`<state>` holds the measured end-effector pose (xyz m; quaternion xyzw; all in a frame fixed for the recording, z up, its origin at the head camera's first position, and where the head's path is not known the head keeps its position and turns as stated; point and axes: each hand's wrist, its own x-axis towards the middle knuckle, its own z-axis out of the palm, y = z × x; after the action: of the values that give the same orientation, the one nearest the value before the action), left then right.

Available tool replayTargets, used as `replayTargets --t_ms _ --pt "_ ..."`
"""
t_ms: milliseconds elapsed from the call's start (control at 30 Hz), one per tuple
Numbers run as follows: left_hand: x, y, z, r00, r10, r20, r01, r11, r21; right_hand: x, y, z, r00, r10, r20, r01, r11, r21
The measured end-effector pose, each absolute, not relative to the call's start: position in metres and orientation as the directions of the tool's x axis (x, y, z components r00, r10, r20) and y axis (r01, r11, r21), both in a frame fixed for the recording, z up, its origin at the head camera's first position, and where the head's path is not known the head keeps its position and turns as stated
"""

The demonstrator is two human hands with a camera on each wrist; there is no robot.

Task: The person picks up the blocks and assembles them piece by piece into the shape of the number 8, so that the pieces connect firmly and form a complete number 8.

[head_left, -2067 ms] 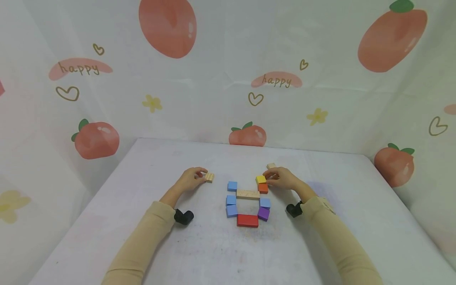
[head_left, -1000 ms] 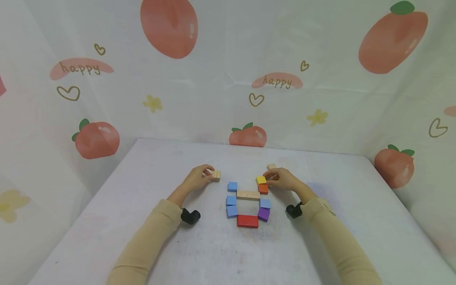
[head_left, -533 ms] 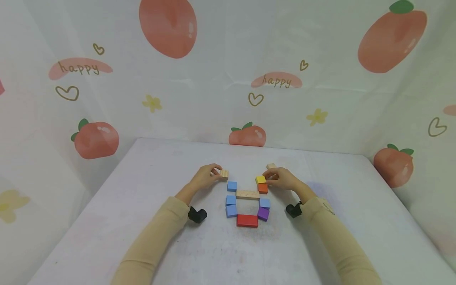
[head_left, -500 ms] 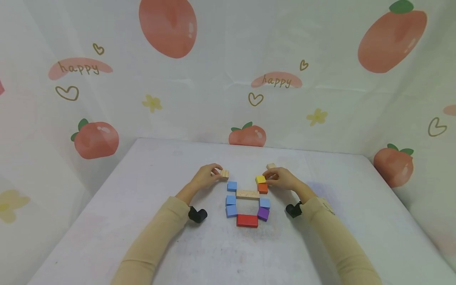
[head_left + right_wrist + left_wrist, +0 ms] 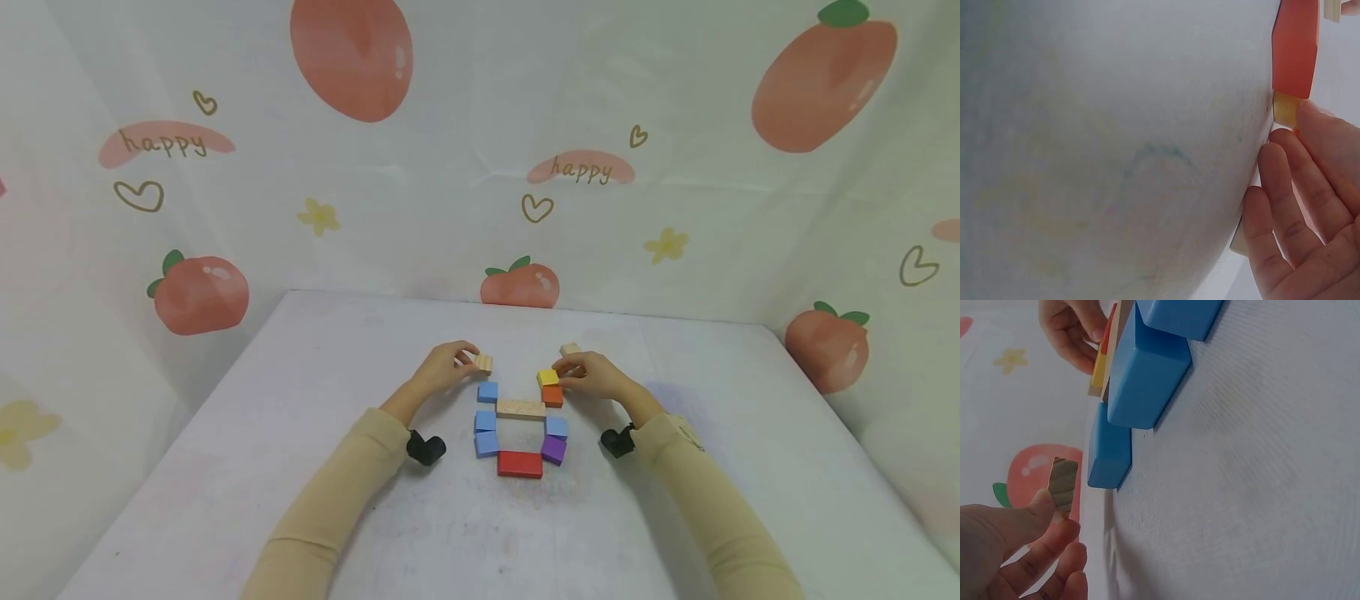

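A small striped wooden block (image 5: pixel 483 364) is pinched between the thumb and fingers of my left hand (image 5: pixel 442 368), just behind the rear blue block (image 5: pixel 487 392). In the left wrist view this wooden block (image 5: pixel 1064 484) appears raised at the fingertips. My right hand (image 5: pixel 596 375) pinches the yellow block (image 5: pixel 547 378), which lies against the orange-red block (image 5: pixel 552 396). The right wrist view has the thumb right at the yellow block (image 5: pixel 1286 110), with the other fingers partly curled beside it.
Blocks form a ring on the white table (image 5: pixel 420 533): a long wooden block (image 5: pixel 521 409), a red block (image 5: pixel 520 464), two blue blocks at left, a light blue block (image 5: pixel 556 427) and a purple block (image 5: pixel 554 451). Another wooden block (image 5: pixel 570 349) lies behind my right hand.
My left hand has carried the striped wooden block rightward and slightly back, to behind the rear blue block. My right hand and the other blocks have stayed in place.
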<state>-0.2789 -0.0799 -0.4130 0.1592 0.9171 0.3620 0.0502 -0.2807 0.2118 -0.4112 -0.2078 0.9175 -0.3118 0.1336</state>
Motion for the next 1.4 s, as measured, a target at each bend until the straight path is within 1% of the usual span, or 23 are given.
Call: replayTargets --t_ms 167,600,1100,1400 --pt "-0.28 -0.076 -0.413 -0.939 0.341 0.029 0.27 0.684 0.678 -0.281 0.212 -0.411 -0.875 -0.471 -0.111 -0.308 0.719 -0.623" --pt "-0.283 -0.07 -0.418 -0.939 0.344 -0.011 0.242 0.682 0.69 -0.282 0.212 -0.412 -0.881 -0.459 -0.119 -0.296 0.729 -0.617" --pt "-0.285 -0.07 -0.425 -0.927 0.375 -0.013 0.265 0.678 0.686 -0.28 0.211 -0.411 -0.884 -0.445 -0.141 -0.266 0.727 -0.633" --pt "-0.285 -0.068 -0.426 -0.927 0.374 -0.016 0.266 0.688 0.675 -0.281 0.212 -0.412 -0.88 -0.461 -0.117 -0.296 0.723 -0.624"
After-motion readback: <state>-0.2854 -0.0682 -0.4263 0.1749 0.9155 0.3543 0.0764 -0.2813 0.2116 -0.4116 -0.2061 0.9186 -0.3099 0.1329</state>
